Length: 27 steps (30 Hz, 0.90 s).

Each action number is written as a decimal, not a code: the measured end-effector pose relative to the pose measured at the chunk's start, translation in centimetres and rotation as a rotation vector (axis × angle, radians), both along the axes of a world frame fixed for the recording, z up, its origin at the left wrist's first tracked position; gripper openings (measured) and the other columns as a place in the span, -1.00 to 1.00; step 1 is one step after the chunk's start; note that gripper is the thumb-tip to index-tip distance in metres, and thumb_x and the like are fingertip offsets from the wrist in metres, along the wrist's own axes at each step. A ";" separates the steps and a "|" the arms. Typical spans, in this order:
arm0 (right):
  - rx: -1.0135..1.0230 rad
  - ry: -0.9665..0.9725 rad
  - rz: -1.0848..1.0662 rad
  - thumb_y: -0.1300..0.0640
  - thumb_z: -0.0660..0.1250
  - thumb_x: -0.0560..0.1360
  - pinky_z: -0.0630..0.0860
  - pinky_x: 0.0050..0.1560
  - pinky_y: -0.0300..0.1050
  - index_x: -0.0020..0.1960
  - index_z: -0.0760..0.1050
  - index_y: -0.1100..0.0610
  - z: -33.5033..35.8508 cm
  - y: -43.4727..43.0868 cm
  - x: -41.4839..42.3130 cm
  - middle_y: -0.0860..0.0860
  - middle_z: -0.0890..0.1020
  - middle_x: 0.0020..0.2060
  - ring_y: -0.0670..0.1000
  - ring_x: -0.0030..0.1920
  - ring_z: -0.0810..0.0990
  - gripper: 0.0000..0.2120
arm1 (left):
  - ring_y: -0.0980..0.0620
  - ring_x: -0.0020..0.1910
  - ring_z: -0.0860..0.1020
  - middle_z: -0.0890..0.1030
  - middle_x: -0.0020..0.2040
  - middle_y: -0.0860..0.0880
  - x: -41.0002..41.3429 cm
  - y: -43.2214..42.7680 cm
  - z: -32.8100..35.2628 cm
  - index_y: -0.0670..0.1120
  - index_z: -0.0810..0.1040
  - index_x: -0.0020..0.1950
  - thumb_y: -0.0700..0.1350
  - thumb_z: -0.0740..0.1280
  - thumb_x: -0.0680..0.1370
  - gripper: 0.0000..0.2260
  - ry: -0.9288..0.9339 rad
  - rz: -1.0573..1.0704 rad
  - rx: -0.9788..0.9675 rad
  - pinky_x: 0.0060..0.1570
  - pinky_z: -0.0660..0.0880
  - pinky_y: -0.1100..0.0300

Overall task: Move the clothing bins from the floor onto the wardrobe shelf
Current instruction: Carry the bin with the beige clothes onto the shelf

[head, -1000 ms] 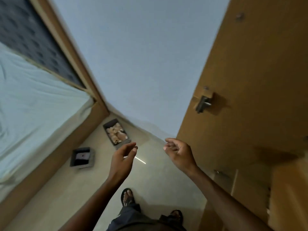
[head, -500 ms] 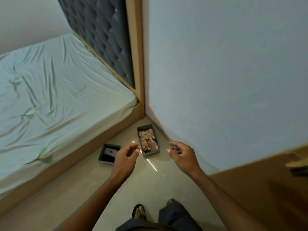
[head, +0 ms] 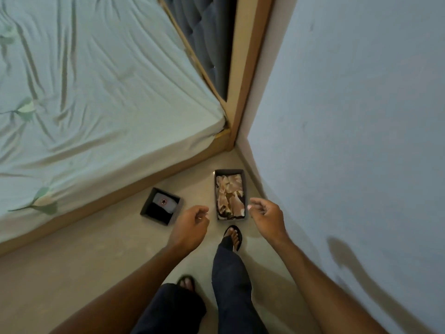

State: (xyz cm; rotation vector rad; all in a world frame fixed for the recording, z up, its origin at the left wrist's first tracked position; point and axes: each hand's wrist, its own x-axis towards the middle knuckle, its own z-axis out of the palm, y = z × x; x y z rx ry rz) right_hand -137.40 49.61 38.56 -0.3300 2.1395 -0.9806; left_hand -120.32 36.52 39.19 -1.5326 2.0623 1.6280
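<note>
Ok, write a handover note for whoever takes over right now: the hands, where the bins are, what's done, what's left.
Left hand: empty, fingers loosely curled, in the air over the gap between the two bins.
Right hand: empty, loosely curled, by the long bin's near right corner.
Long bin, beige clothes inside: on the floor along the wall.
Small bin, dark and grey clothes inside: on the floor beside the bed frame.
Done: neither bin lifted.
Left: carry both to the wardrobe shelf, which is out of view.
</note>
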 end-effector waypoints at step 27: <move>0.364 -0.102 0.356 0.07 0.27 0.54 0.56 0.14 -0.01 0.32 0.48 -0.01 -46.6 -4.3 -2.5 0.02 0.60 0.21 0.05 0.18 0.58 -0.65 | -0.32 0.45 0.18 0.14 0.52 -0.20 -7.0 -8.6 -46.4 -0.04 0.20 0.48 0.25 0.22 0.45 -0.32 -0.580 -0.299 -0.200 0.34 0.19 -0.31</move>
